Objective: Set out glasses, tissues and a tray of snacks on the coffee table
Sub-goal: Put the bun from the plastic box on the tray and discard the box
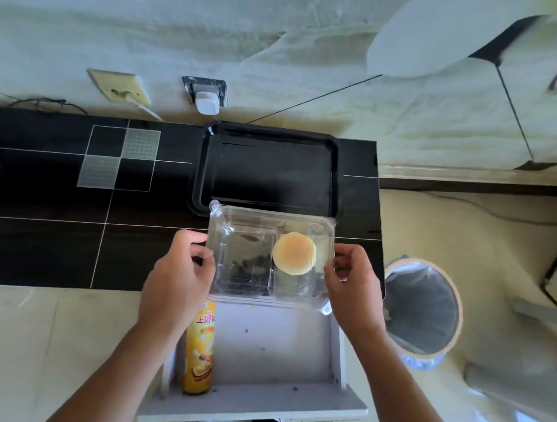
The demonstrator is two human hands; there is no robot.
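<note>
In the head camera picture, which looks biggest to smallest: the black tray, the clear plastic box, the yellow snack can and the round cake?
1. black tray
2. clear plastic box, nearly as big, though nearer the camera
3. yellow snack can
4. round cake

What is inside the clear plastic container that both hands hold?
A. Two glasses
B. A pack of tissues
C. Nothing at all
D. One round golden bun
D: the left hand and right hand grip the sides of the clear plastic container, and one round golden bun sits in its right half.
</note>
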